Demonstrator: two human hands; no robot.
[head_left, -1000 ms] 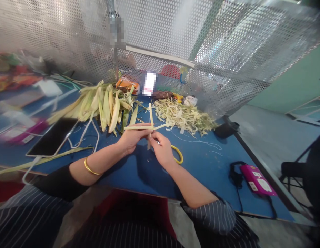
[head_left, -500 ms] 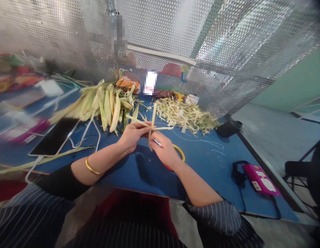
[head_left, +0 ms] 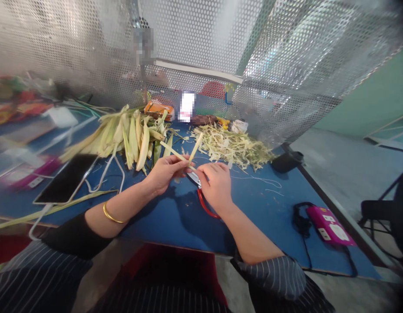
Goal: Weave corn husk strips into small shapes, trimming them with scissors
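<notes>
My left hand (head_left: 165, 174) pinches narrow pale strips of corn husk at their crossing. One husk strip (head_left: 196, 147) points up and away; another strip (head_left: 173, 150) runs out to the upper left. My right hand (head_left: 217, 184) is close beside it, its fingers closed on the near end of a strip; its grip is partly hidden. Beneath both hands lies a pair of scissors (head_left: 204, 203), with a red handle loop and a bit of metal blade showing. The rest of the scissors is covered by my right hand.
Whole corn husks (head_left: 136, 134) are piled at the back left, shredded husk (head_left: 234, 148) at the back right. A dark-screened phone (head_left: 69, 178) with a white cable lies left. On the right are a black cup (head_left: 288, 161), loose thread (head_left: 262, 179) and a pink power strip (head_left: 330, 228).
My right hand has turned and shifted slightly right, its back now facing up. The strip that stuck out to the right is no longer visible. The upright strip leans more to the right.
</notes>
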